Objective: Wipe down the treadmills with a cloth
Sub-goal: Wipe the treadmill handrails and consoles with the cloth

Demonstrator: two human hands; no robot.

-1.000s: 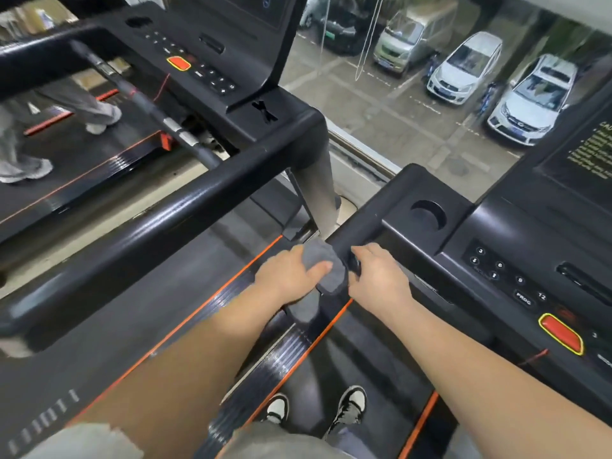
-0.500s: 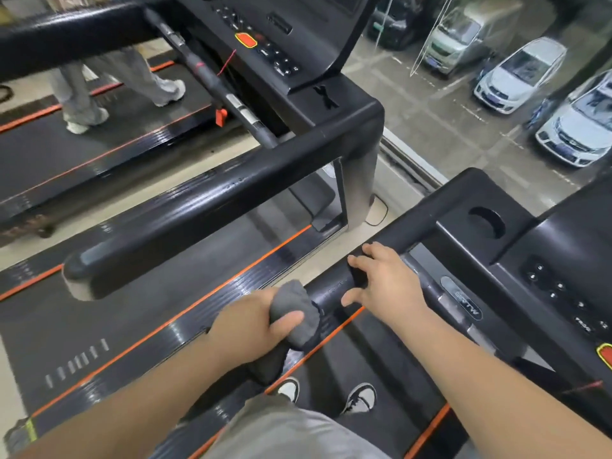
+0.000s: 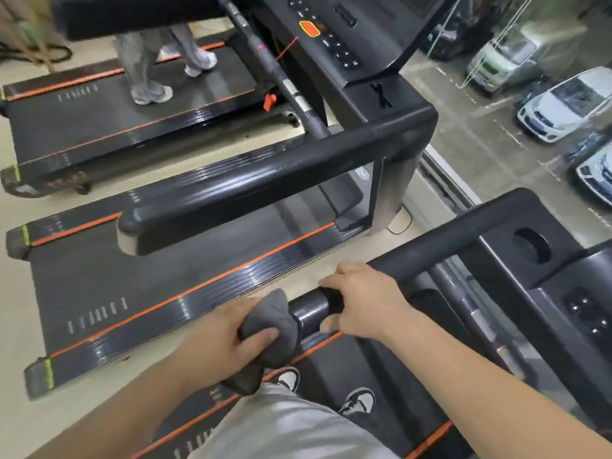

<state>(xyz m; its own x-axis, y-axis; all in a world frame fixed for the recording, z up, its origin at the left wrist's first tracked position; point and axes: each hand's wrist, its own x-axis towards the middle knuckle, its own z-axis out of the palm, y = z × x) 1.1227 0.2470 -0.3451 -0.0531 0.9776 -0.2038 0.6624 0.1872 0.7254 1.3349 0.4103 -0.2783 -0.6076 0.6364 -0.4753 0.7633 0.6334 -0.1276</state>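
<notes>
I stand on a black treadmill whose left handrail (image 3: 430, 250) runs from the console down toward me. My left hand (image 3: 228, 336) grips a grey cloth (image 3: 275, 329) wrapped over the near end of that handrail. Just ahead of the cloth, my right hand (image 3: 361, 303) holds the same rail, fingers curled over its top and thumb underneath. A short bare stretch of rail (image 3: 311, 313) shows between the two hands. The console (image 3: 589, 313) with its buttons and a round cup holder (image 3: 533, 246) lies at the right.
A second treadmill (image 3: 165, 286) stands to my left, its long handrail (image 3: 265, 187) crossing the middle of the view. On a third treadmill (image 3: 99, 117) farther left a person's legs (image 3: 145, 61) stand. Behind a window at the right are parked cars (image 3: 563, 107).
My left hand has drawn the cloth back along the handrail toward its near end. The right hand has slid back along the rail with it.
</notes>
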